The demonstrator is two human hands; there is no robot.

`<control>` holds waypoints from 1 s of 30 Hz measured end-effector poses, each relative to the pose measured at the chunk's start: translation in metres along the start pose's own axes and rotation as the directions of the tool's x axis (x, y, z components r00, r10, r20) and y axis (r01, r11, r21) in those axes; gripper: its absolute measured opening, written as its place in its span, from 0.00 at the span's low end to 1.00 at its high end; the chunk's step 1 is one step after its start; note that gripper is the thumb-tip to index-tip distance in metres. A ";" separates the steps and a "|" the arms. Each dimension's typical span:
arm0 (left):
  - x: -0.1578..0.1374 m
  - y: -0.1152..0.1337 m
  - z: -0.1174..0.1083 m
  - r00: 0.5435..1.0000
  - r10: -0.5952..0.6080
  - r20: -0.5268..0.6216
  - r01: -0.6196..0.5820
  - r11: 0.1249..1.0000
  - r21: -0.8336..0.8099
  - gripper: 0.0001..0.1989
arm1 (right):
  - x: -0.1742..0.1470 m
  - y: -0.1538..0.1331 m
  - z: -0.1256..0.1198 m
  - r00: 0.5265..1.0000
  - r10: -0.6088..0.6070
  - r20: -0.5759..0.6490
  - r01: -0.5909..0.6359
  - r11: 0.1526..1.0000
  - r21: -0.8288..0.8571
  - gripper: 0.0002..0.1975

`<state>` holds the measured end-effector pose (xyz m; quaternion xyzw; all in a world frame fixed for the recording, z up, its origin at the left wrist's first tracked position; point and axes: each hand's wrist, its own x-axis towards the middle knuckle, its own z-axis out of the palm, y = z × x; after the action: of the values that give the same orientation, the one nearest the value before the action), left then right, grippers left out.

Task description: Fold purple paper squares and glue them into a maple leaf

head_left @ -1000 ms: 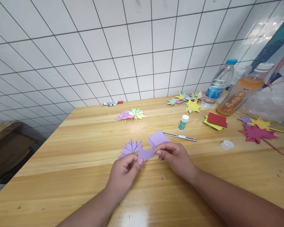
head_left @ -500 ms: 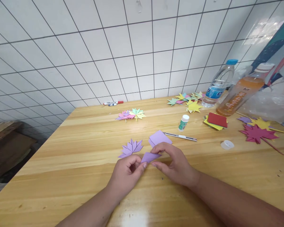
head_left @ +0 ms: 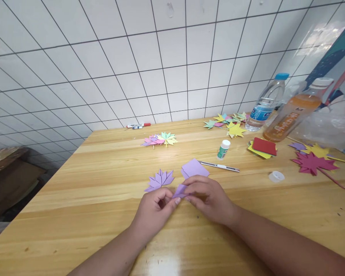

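Observation:
A small folded piece of purple paper (head_left: pixel 179 191) is pinched between both hands above the wooden table. My left hand (head_left: pixel 156 209) grips its left end between thumb and fingers. At its right end, the fingers and thumb of my right hand (head_left: pixel 211 197) close on the paper and hide part of it. Just beyond my left hand lies a purple paper leaf (head_left: pixel 160 179) made of several folded points. Purple paper squares (head_left: pixel 194 168) rest flat behind my right hand, touching the end of a slim utility knife (head_left: pixel 220 166).
A glue stick (head_left: pixel 223 149) stands upright behind the knife, its white cap (head_left: pixel 276 176) to the right. Coloured paper squares (head_left: pixel 263 147), a water bottle (head_left: pixel 263 105), an orange drink bottle (head_left: pixel 294 111) and a crimson paper leaf (head_left: pixel 313 163) occupy the right side. More leaves (head_left: pixel 166 138) and markers (head_left: pixel 138 125) lie farther back.
The fingers of my right hand have come down over the right end of the folded purple paper, covering more of it. My left hand keeps its pinch almost in place.

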<state>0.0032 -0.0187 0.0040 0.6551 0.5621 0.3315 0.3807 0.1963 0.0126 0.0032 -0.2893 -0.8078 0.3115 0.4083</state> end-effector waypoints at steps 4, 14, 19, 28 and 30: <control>-0.002 0.002 -0.002 0.992 0.030 0.126 -0.018 0.995 -0.093 0.13 | -0.001 0.002 0.000 1.000 0.011 -0.024 -0.012 1.000 -0.019 0.14; 0.006 -0.001 -0.003 0.991 -0.076 0.113 0.101 0.968 -0.231 0.14 | -0.002 0.007 0.003 0.998 0.057 -0.029 -0.057 0.998 0.000 0.15; 0.007 -0.004 -0.005 0.985 -0.112 0.134 0.143 0.958 -0.249 0.15 | -0.001 0.002 0.005 0.983 0.139 0.123 -0.146 0.988 0.055 0.14; 0.002 -0.004 -0.001 0.968 0.018 0.249 0.009 0.994 -0.108 0.16 | 0.001 0.005 0.008 0.952 0.300 0.061 -0.304 0.901 0.308 0.03; 0.002 -0.005 -0.002 0.960 0.045 0.277 -0.014 0.994 -0.112 0.16 | 0.000 0.004 0.009 0.934 0.345 0.094 -0.355 0.861 0.363 0.05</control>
<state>-0.0007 -0.0165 0.0005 0.6819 0.4740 0.2715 0.4864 0.1899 0.0133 -0.0039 -0.3438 -0.6725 0.5324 0.3822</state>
